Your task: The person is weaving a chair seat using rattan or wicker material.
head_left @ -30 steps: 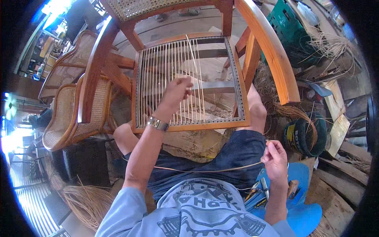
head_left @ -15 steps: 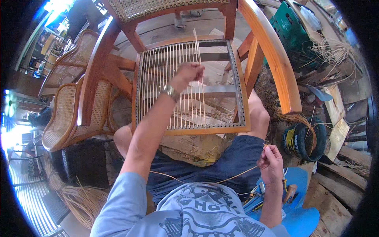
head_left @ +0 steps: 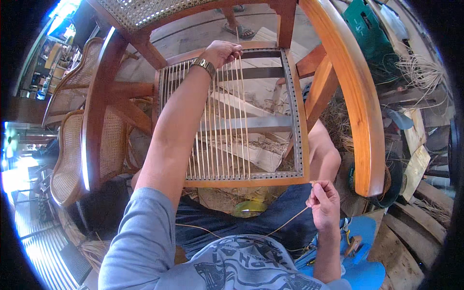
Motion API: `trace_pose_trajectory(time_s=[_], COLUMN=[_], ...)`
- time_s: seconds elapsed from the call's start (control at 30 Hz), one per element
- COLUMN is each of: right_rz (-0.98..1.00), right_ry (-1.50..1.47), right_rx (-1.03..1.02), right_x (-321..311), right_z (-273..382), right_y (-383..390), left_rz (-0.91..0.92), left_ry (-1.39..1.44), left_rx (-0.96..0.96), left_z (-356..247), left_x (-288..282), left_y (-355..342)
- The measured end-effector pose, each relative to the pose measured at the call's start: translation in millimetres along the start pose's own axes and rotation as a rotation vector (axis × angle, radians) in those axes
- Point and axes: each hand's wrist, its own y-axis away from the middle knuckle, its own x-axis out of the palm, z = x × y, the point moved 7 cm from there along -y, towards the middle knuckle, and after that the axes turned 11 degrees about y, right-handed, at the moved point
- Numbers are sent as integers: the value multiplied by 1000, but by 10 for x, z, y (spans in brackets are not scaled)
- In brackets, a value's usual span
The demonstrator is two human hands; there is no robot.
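Wooden armchair (head_left: 338, 92) tipped toward the person, its open seat frame (head_left: 251, 181) facing up over the lap, which puts the drilled rail holes within reach of both hands.

Left hand (head_left: 223, 51) at the far rail, fingers closed in a pinch on a cane strand (head_left: 240, 96). The arm lies across the already strung parallel strands, probably to keep the strand taut along its run.

Right hand (head_left: 324, 203) just off the near right corner of the frame, fingers shut on the loose cane end (head_left: 289, 221). That tail trails left across the lap, slack and clear of the weave.

Finished cane-seat chairs (head_left: 72, 159) stand at left. Cane bundles (head_left: 425, 72) lie far right.
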Motion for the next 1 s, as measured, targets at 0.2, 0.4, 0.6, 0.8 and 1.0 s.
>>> trace_pose_trajectory(time_s=[0.2,0.4,0.6,0.8,1.0], right_rz=[-2,28,-77,35,7], right_ry=[18,23,68,-5,-84], right_rx=[-28,-73,-136,-148,-181], right_x=[-43,-11,-311,-160,-286], right_z=[37,122,174,164,126], right_y=[14,220,575,780,971], left_rz=[23,403,292,-108,-332], left_ry=[200,329,-332,-516,-1158], left_rx=[14,135,391,807,1382], left_z=[-56,-807,-791,-1710,-1236], left_x=[-16,-98,738,453,888], left_y=[94,934,4076,3646,4077])
